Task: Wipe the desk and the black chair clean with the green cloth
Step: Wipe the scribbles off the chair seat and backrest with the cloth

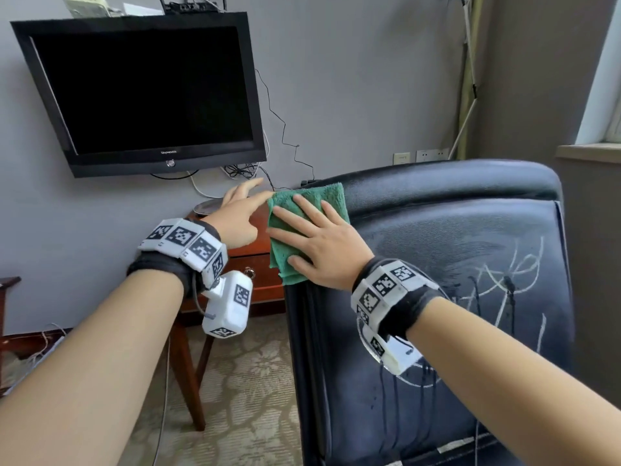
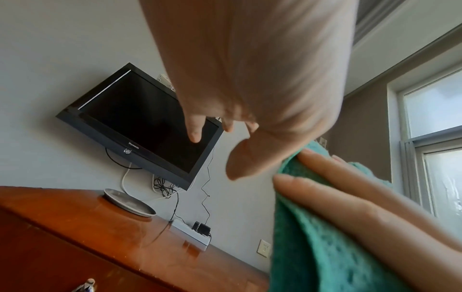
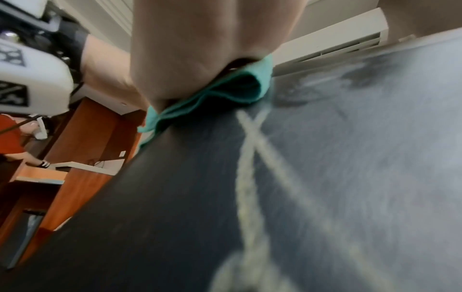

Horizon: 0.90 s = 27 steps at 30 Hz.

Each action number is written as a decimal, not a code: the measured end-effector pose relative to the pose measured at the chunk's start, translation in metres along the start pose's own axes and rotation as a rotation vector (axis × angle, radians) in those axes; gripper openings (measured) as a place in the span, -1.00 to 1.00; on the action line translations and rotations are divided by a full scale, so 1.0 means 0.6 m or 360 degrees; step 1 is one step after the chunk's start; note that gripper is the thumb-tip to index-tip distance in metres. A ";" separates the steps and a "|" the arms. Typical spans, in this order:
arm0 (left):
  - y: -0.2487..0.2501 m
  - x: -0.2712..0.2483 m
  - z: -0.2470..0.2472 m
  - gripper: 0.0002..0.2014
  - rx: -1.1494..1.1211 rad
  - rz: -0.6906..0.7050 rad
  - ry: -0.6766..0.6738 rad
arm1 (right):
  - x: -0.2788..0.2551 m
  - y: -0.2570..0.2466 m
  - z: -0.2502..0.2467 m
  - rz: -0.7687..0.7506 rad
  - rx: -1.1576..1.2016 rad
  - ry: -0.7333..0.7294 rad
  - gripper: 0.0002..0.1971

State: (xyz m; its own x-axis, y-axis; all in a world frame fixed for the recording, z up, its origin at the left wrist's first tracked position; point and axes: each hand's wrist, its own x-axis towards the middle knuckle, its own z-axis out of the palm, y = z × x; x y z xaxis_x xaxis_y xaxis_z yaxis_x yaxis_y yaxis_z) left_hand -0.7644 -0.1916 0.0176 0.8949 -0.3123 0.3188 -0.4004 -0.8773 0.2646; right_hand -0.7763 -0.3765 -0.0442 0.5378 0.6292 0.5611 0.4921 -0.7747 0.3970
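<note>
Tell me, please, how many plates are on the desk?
1: a grey plate at the back of the desk, below the television. Part of the desk is out of view.

A dark Skyworth television (image 1: 144, 92) hung tilted on the grey wall, cables (image 1: 240, 169) dangling beneath it — below sat a grey plate (image 2: 128, 203) and a white power strip (image 2: 191, 233), with wall sockets (image 1: 421, 156) to the right, a window (image 2: 435, 142) beyond, and patterned carpet (image 1: 248, 381) underfoot.
</note>
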 end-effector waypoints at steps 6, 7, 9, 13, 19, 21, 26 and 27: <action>0.005 0.003 -0.013 -0.24 -0.0103 0.0013 -0.0076 | -0.046 -0.040 0.035 -0.0116 -0.0030 0.0068 -0.51; 0.009 0.004 -0.015 -0.31 -0.0139 -0.0002 -0.0050 | -0.055 -0.041 0.037 -0.0158 -0.0039 0.0061 -0.52; 0.019 0.007 -0.016 -0.49 -0.0199 -0.0004 0.0045 | -0.070 -0.038 0.037 -0.0269 -0.0059 0.0010 -0.52; 0.035 0.017 -0.017 -0.76 -0.0010 0.0087 0.0244 | -0.096 -0.009 0.028 -0.0445 -0.0105 -0.0056 -0.51; 0.062 0.046 -0.019 -0.58 0.0300 0.0271 0.0096 | -0.102 0.056 -0.001 0.0575 0.0256 -0.0011 -0.37; 0.063 0.051 -0.021 -0.53 0.0189 0.0256 0.0078 | -0.087 0.071 -0.007 0.0708 0.0374 -0.0062 -0.33; 0.065 0.055 -0.031 -0.42 0.0110 0.0227 0.0010 | -0.012 0.070 -0.022 0.0823 0.0518 0.0017 -0.41; 0.064 0.057 -0.030 -0.43 0.0108 0.0233 0.0022 | 0.002 0.066 -0.023 0.0807 0.0498 0.0026 -0.42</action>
State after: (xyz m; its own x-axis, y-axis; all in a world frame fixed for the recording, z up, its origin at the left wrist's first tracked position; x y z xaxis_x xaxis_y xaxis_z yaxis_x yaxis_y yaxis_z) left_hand -0.7527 -0.2296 0.0553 0.8249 -0.4339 0.3624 -0.5118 -0.8454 0.1527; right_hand -0.7656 -0.4074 -0.0175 0.7491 0.1827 0.6368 0.3562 -0.9215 -0.1546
